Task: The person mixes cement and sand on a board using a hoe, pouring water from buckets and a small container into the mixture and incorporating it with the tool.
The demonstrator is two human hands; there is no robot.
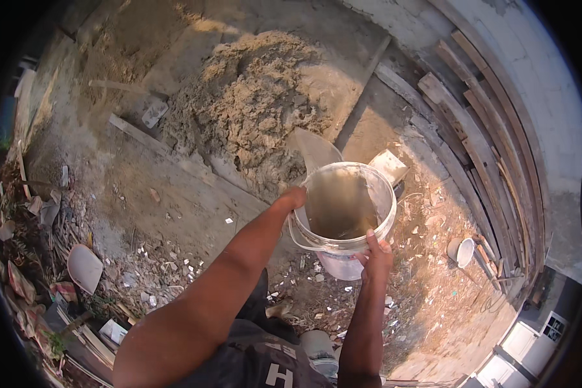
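A clear plastic bucket (339,265) holding murky grey-brown water (339,202) hangs between my hands, its mouth tipped away from me. My left hand (295,196) is closed around the left side of the rim. At the near right, my right hand (376,252) grips the rim with the thumb on top. Just beyond the bucket is a heap of wet, lumpy sand or mortar (252,103). From the far rim to this heap stretches a smooth grey-brown tapering shape (317,150); I cannot tell whether it is pouring water or a blade.
Long boards (472,142) lie along the wall at right, near a small white pot (464,252). A wooden strip (181,158) borders the heap. Rubble and a shovel-like blade (85,268) lie at left. Another bucket (318,346) stands by my legs.
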